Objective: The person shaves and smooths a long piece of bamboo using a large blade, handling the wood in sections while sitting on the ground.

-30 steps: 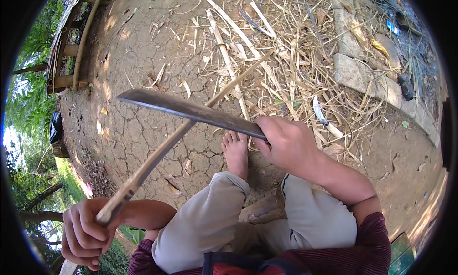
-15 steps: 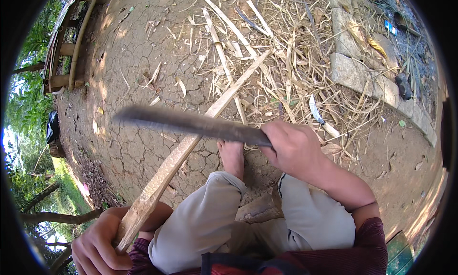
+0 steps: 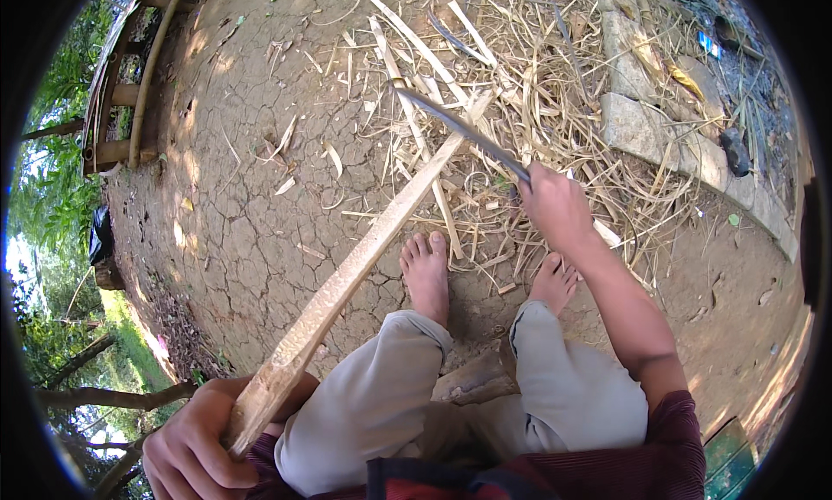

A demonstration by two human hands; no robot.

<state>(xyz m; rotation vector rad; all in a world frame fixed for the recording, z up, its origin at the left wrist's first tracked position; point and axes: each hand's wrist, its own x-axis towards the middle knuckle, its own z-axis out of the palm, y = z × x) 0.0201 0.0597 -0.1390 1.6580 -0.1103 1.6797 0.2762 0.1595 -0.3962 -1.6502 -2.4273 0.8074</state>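
My left hand (image 3: 201,439) is closed round the near end of a long pale wooden strip (image 3: 351,279), at the lower left. The strip slants up and away to the right, and its far end lies over the shavings. In my right hand (image 3: 555,207) is a machete (image 3: 464,129), its fingers wrapped round the handle, which they hide. The dark blade points to the far left and crosses the strip near its far end. Whether the edge is touching the wood I cannot tell.
Loose shavings and split strips (image 3: 537,93) litter the cracked earth beyond my bare feet (image 3: 426,270). Stone blocks (image 3: 659,136) edge an ashy patch at the far right. A bamboo frame (image 3: 139,93) stands at the far left. A wooden block (image 3: 472,380) lies between my legs.
My right hand has moved away and slightly right, carrying the machete from the strip's middle to near its far end. The left hand and strip have shifted slightly right.
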